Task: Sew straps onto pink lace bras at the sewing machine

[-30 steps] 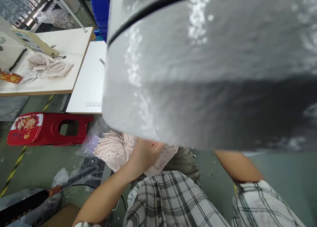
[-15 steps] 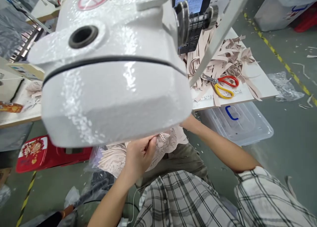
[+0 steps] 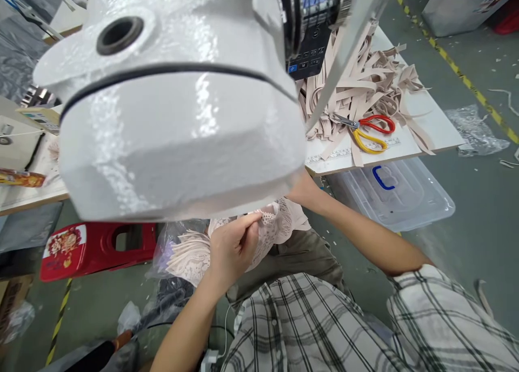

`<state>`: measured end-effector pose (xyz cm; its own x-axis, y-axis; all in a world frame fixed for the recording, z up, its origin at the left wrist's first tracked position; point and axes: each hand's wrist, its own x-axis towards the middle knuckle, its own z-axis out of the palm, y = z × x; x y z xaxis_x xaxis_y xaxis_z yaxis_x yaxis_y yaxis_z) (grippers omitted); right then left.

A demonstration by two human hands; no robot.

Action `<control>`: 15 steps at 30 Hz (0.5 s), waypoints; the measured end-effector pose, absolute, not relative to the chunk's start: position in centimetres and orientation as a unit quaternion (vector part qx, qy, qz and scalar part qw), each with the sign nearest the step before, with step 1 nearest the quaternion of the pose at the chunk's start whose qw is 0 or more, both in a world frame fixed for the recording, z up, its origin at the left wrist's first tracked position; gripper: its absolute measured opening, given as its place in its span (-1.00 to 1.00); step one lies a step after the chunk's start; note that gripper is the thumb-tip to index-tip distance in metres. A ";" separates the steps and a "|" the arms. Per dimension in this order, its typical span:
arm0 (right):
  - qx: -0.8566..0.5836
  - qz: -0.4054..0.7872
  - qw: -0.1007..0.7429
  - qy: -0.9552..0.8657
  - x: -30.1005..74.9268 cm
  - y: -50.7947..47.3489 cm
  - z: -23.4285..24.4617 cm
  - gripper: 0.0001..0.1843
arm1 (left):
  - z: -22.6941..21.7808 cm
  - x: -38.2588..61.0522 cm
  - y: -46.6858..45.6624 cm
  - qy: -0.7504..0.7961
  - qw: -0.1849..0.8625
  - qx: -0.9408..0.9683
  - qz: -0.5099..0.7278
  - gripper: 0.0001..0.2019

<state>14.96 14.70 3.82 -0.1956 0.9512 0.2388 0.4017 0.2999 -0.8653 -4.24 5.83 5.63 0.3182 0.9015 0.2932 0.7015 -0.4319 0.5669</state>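
Observation:
Below the white sewing machine head (image 3: 182,139), my left hand (image 3: 234,247) pinches the edge of a pale pink lace fabric piece (image 3: 265,241), thumb pressed against the bent fingers. The lace drapes over my lap, and a stack of more folded lace (image 3: 188,257) lies to the left of the hand. My right hand (image 3: 302,189) reaches in at the right side of the lace, close to the table's front edge. The machine head covers its fingers, so their grip cannot be seen. The needle area is hidden as well.
On the white table (image 3: 440,131) at right lie beige fabric strips (image 3: 373,85) and scissors (image 3: 367,131) with red and yellow handles. A clear plastic box (image 3: 399,196) sits beneath. At left stand a red stool (image 3: 101,247) and another table (image 3: 57,188). A thread-stand pole (image 3: 344,58) rises beside the machine.
The view has shifted slightly, so the machine head sits higher and more of the lace shows beneath it. My left hand keeps its pinch on the lace edge.

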 end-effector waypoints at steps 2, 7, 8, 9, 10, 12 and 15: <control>-0.476 0.344 0.418 -0.693 15.1 14.7 3.8 -0.93 | 5.6 -4.0 5.9 0.489 0.164 0.804 0.296 -0.75; -0.459 0.342 0.442 -0.691 15.3 14.9 3.3 -0.96 | 5.6 -3.6 6.0 0.473 0.153 0.817 0.292 -0.76; -0.456 0.337 0.442 -0.695 15.4 15.0 3.2 -0.98 | 5.6 -3.6 6.0 0.473 0.148 0.819 0.290 -0.76; -0.455 0.331 0.442 -0.699 15.4 15.0 3.1 -0.99 | 5.6 -3.5 6.0 0.472 0.143 0.821 0.287 -0.76; -0.455 0.326 0.441 -0.702 15.5 15.0 3.1 -0.98 | 5.6 -3.5 6.0 0.471 0.139 0.823 0.285 -0.75; -0.458 0.321 0.441 -0.702 15.6 15.0 3.0 -0.95 | 5.5 -3.5 6.0 0.470 0.135 0.825 0.285 -0.75; -0.455 0.325 0.446 -0.698 15.7 15.0 2.9 -0.90 | 5.2 -3.6 5.9 0.479 0.141 0.815 0.295 -0.76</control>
<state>15.73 15.00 2.89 -0.1874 0.9261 0.3275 0.3451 0.3742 -0.8607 -3.56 5.91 5.23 0.3669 0.8637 0.3455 0.6976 -0.5012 0.5120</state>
